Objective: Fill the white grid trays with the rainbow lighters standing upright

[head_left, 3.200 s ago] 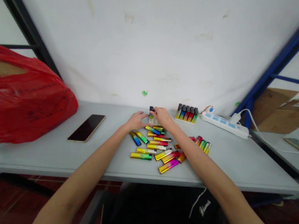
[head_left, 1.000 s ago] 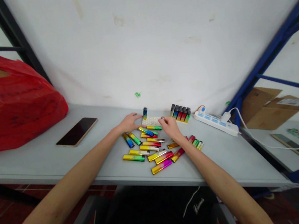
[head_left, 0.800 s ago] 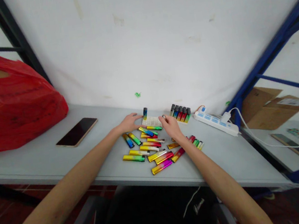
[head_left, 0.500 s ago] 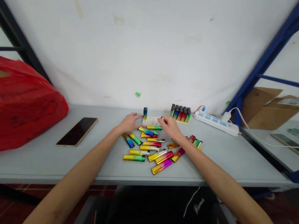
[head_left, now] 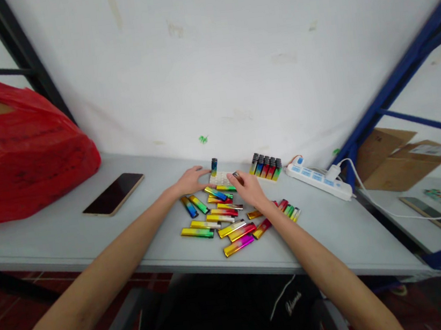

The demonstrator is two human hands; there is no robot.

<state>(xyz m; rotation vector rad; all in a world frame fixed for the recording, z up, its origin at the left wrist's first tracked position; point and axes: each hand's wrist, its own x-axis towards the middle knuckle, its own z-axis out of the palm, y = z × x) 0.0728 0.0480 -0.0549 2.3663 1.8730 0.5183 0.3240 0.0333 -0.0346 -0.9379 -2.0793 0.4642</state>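
Observation:
My left hand (head_left: 191, 182) rests at the left edge of a small white grid tray (head_left: 218, 179), fingers spread, with the fingertips at or near the tray. One blue-and-yellow lighter (head_left: 214, 167) stands upright in the tray's back left corner. Over the tray's right side, my right hand (head_left: 251, 189) pinches a lighter (head_left: 238, 178); its dark end shows and the rest is hidden by the fingers. Several metallic-coloured lighters (head_left: 242, 232) lie loose on the table in front of the tray, some partly beneath my right forearm.
A second tray of upright lighters (head_left: 266, 166) stands by the wall. Right of it are a white power strip (head_left: 320, 180) with a cable and a cardboard box (head_left: 402, 160). A phone (head_left: 114, 194) and a red plastic bag (head_left: 19, 153) are left on the grey table (head_left: 152, 233).
My right hand has shifted and turned slightly at the tray, and the pinched lighter's dark end now tilts differently. My left hand has stayed in place.

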